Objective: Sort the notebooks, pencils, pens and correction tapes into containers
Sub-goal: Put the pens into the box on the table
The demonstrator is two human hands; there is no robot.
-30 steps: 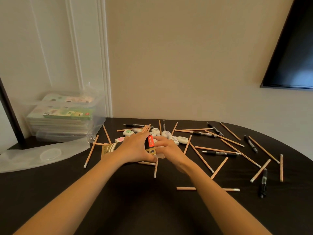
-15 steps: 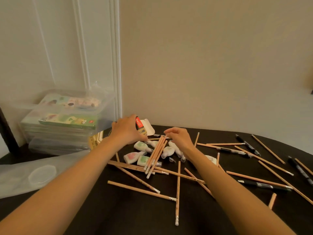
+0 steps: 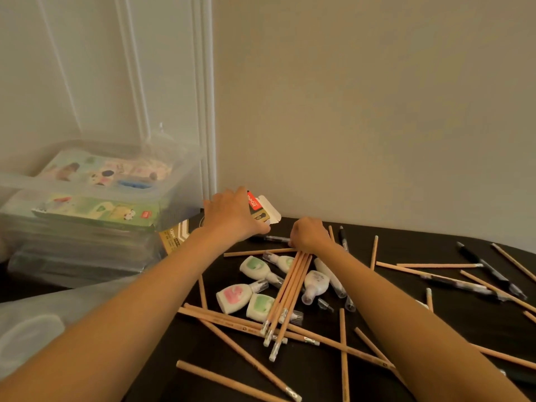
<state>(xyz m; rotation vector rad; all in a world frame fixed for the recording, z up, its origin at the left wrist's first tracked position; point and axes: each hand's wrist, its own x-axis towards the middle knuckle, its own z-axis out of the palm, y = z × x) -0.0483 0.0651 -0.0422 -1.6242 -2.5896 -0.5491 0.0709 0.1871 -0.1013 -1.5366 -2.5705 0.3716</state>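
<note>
My left hand [image 3: 232, 216] grips a gold, red and white pencil box [image 3: 262, 211], its flap open, held above the dark table [image 3: 145, 381]. My right hand [image 3: 309, 235] is closed on the top ends of a bundle of several wooden pencils [image 3: 287, 297], which slant down toward me. Under and beside the bundle lie several white correction tapes [image 3: 236, 297] with green or pink marks. Loose pencils [image 3: 240, 352] and black pens [image 3: 490, 271] are scattered over the table. Notebooks [image 3: 95, 211] are stacked in a clear plastic bin [image 3: 179, 169] at the left.
A clear plastic lid [image 3: 32, 332] lies at the near left, in front of the bin. The wall stands close behind the table's far edge. Another gold box [image 3: 175, 235] leans against the bin, behind my left forearm.
The view has swung left and down. My left hand lifted the pencil box off the table toward the wall. My right hand gathered several pencils into a bundle and holds them.
</note>
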